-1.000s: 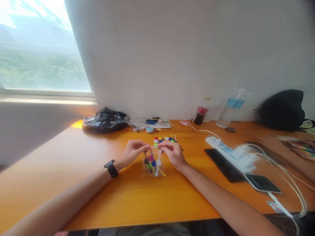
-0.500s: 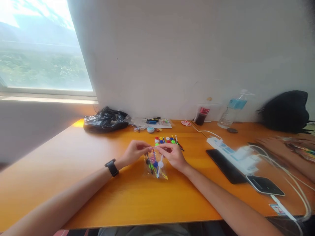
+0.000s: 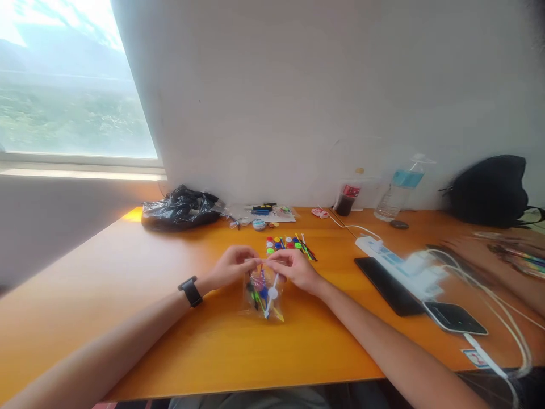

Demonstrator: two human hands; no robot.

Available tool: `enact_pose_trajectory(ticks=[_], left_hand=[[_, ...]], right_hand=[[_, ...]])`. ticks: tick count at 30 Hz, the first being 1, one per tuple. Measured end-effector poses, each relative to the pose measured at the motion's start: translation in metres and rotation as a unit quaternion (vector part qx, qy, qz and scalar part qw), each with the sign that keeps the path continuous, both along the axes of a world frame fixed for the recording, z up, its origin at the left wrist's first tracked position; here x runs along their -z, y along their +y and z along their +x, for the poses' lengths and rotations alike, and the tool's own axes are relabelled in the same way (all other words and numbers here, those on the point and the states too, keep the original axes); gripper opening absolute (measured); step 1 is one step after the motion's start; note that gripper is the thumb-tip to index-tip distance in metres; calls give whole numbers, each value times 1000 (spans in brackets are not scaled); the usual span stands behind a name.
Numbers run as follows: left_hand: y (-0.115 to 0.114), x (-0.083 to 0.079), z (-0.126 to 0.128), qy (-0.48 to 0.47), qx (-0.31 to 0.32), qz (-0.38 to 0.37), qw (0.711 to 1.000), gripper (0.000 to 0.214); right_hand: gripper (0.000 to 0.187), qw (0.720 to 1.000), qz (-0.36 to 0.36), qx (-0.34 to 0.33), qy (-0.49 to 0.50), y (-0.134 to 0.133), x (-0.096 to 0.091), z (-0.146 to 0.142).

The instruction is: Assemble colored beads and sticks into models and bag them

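A small clear plastic bag (image 3: 263, 295) holding several coloured sticks and discs hangs just above the orange table (image 3: 128, 284). My left hand (image 3: 232, 265), with a black watch on its wrist, pinches the bag's top edge on the left. My right hand (image 3: 296, 268) pinches the same top edge on the right. The two hands nearly meet over the bag's mouth. Just beyond them lies a loose cluster of coloured discs and sticks (image 3: 289, 244).
A black plastic bag (image 3: 181, 207) and a sheet with small parts (image 3: 264, 212) lie by the wall. To the right are a cola bottle (image 3: 347, 199), a water bottle (image 3: 400, 190), a power strip (image 3: 395, 262), two phones (image 3: 453, 317) and a black backpack (image 3: 489, 190). Another person's arm (image 3: 498, 267) is at far right.
Both hands stay pinched on the bag's top edge and have drawn a little closer together. The bag has shifted slightly left and lower.
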State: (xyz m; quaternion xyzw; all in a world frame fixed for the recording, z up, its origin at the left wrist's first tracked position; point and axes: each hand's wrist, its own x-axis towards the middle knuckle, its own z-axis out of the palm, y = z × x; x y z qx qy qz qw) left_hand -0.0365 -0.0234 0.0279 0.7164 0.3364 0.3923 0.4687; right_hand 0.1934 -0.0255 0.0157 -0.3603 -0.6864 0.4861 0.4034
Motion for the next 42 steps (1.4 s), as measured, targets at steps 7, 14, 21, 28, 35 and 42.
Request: enact_pose_trajectory(ticks=[7, 14, 21, 28, 35, 42], left_hand=[[0, 5, 1, 21, 23, -1, 1000, 39], [8, 8, -4, -14, -7, -43, 999, 42], [25, 4, -17, -55, 12, -65, 996, 40], [16, 2, -16, -17, 16, -91, 996, 59], [8, 2, -9, 91, -4, -51, 995, 54], [18, 12, -10, 88, 7, -22, 996, 51]], right_hand=[[32, 999, 23, -21, -42, -6, 0, -2], [40, 999, -22, -36, -7, -6, -5, -2], [38, 999, -39, -12, 29, -7, -22, 2], [37, 998, -9, 26, 50, -15, -52, 10], [39, 965, 154, 185, -104, 36, -99, 79], [27, 795, 228, 397, -399, 132, -107, 120]])
